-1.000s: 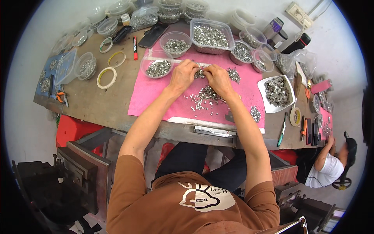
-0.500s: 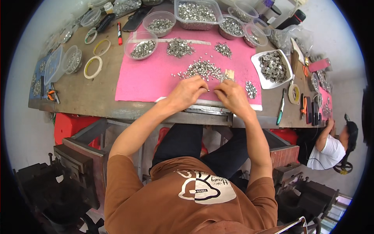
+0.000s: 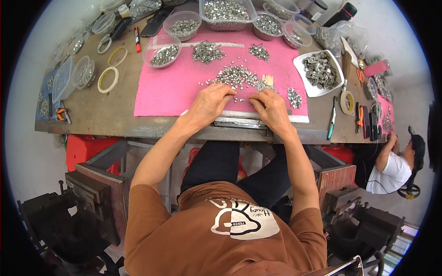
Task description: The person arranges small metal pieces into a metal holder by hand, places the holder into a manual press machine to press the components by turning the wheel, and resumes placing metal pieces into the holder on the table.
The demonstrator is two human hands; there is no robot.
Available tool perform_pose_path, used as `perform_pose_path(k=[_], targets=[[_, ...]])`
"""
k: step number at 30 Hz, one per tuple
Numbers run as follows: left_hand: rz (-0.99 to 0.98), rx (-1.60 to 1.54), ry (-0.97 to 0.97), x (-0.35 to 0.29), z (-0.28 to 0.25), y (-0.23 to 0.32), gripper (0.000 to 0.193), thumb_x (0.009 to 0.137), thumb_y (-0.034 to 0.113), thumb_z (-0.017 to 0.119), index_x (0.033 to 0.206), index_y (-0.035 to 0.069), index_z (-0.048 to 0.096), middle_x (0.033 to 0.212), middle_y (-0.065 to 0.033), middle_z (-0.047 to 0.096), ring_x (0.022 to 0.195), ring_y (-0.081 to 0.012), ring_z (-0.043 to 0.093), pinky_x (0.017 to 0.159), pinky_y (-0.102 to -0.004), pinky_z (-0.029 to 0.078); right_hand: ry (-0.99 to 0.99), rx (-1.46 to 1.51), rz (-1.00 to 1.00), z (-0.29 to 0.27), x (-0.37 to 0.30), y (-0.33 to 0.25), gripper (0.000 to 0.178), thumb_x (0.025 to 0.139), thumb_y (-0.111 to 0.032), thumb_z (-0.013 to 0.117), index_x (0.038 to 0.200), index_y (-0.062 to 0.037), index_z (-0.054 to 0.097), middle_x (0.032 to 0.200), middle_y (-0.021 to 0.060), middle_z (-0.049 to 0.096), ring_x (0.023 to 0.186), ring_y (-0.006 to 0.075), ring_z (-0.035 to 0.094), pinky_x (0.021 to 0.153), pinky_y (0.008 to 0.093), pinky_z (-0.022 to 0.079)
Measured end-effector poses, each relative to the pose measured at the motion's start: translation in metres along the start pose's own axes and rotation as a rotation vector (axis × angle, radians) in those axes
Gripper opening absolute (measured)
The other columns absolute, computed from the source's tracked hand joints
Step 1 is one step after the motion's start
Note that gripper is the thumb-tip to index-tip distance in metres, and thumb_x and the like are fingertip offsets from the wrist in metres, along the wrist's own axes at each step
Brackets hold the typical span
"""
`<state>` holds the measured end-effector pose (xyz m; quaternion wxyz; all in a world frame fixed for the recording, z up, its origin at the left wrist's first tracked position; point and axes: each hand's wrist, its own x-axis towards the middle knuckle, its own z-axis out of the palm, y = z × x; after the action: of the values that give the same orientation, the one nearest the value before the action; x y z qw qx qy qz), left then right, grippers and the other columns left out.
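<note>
On the near part of the pink mat [image 3: 159,94], two bare hands among small metal pieces [image 3: 236,99].

The left hand [image 3: 209,103] and the right hand [image 3: 272,109] have fingertips drawn narrow, apart from each other; whether either pinches a piece, I cannot tell. Few pieces lie between them; just beyond is the largest of four piles [image 3: 236,74] on the mat. Farther out stand two round tubs [image 3: 154,48] at upper left, one rectangular tub [image 3: 225,25], and one white bowl [image 3: 309,90] at right. Leftward lie three tape rings [image 3: 100,83] and one red marker [image 3: 137,40]. The brown shirt [image 3: 179,230] carries one printed drawing with lettering.
</note>
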<state>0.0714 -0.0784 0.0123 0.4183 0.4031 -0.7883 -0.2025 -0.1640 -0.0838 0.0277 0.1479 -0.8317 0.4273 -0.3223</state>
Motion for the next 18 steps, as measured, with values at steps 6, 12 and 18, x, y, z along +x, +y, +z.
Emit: perform_pose_path(k=[6,12,18], targets=[[0.046,0.097,-0.1,-0.009,0.004,-0.007,0.011,0.087,0.003,0.07,0.097,0.0,0.07,0.089,-0.0129,0.064,0.087,-0.0314,0.062,0.079,-0.0427,0.051,0.068,0.005,0.04,-0.003,0.005,0.002,0.01,0.087,-0.004,0.073,0.097,-0.0015,0.073,0.082,0.0121,0.065,0.073,0.0279,0.065,0.066,0.0365,0.05],[-0.041,0.139,-0.035,-0.012,0.004,0.004,0.01,0.086,0.008,0.072,0.095,0.004,0.071,0.086,-0.0087,0.062,0.087,-0.028,0.057,0.082,-0.0409,0.043,-0.005,0.022,0.111,-0.017,-0.003,-0.001,0.01,0.087,-0.003,0.072,0.097,-0.001,0.073,0.085,0.0123,0.065,0.074,0.0276,0.065,0.066,0.0367,0.05],[-0.019,0.313,-0.004,-0.013,0.007,0.009,0.008,0.087,0.011,0.072,0.094,0.007,0.07,0.086,-0.0074,0.062,0.087,-0.0264,0.057,0.084,-0.0397,0.04,-0.045,-0.096,0.037,-0.005,-0.004,-0.007,0.009,0.087,-0.004,0.072,0.095,-0.0021,0.074,0.086,0.0117,0.062,0.085,0.0311,0.061,0.076,0.0418,0.049]])
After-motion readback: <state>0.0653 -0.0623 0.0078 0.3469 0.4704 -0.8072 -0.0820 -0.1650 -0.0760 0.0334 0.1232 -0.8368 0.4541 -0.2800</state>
